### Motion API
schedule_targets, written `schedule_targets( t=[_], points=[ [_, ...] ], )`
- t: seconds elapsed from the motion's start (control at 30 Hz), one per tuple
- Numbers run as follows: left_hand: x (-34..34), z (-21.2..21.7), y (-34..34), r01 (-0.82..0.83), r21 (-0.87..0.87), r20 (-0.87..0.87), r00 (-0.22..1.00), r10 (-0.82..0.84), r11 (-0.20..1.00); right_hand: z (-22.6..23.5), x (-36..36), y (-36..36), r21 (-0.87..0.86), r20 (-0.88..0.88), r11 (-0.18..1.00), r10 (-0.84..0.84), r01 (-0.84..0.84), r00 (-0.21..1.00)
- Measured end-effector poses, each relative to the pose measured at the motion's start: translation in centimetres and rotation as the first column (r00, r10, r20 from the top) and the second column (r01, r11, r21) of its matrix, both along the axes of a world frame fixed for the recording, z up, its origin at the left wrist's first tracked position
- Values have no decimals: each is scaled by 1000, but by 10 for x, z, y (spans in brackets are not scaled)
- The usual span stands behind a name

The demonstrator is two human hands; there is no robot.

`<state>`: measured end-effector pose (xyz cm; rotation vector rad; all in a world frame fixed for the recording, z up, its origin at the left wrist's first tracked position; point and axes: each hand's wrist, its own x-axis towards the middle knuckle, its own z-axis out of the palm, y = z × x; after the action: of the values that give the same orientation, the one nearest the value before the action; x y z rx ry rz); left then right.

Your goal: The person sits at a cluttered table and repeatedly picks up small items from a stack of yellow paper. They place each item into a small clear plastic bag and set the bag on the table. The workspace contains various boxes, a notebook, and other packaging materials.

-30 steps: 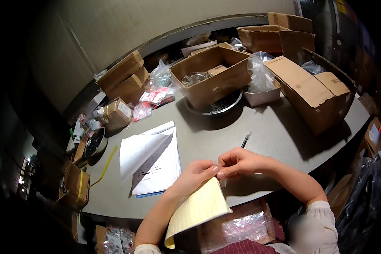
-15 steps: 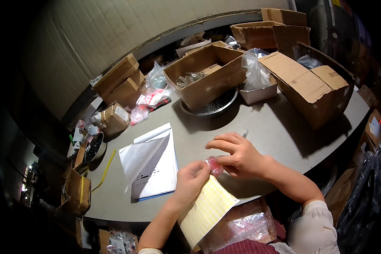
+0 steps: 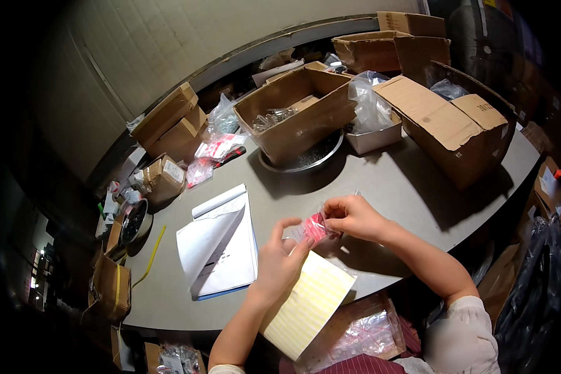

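Observation:
Between my hands, above the near edge of the table, is a small clear plastic bag with a red printed part. My left hand grips its left side, the fingers curled. The thumb and fingertips of my right hand pinch the bag's upper right. A sheet of pale yellow labels extends down from under my left hand toward my lap; whether that hand grips it too is hidden. Left of my hands lies a notepad with its top page lifted and curled, over a blue backing.
An open cardboard box of small parts rests on a metal bowl. A flapped carton occupies the table's right. Red-and-white bags and a taped box lie at left. More clear bags are on my lap.
My right hand's fingers have closed on the bag, lifting and spreading it so more red shows. The yellow label sheet has tilted, showing more of its face. My view has shifted slightly.

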<state>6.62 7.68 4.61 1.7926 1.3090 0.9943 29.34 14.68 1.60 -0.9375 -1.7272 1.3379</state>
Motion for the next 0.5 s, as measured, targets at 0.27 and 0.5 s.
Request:
schedule_targets(
  t=[0.27, 0.5],
  points=[
    [-11, -21, 14, 43, 149, -357, 934, 13, 988, 7, -2, 1, -131, -173, 987, 64, -88, 983],
    [-7, -30, 13, 66, 213, -350, 937, 13, 975, 5, 7, 10, -14, -97, 989, 146, -148, 984]
  ],
)
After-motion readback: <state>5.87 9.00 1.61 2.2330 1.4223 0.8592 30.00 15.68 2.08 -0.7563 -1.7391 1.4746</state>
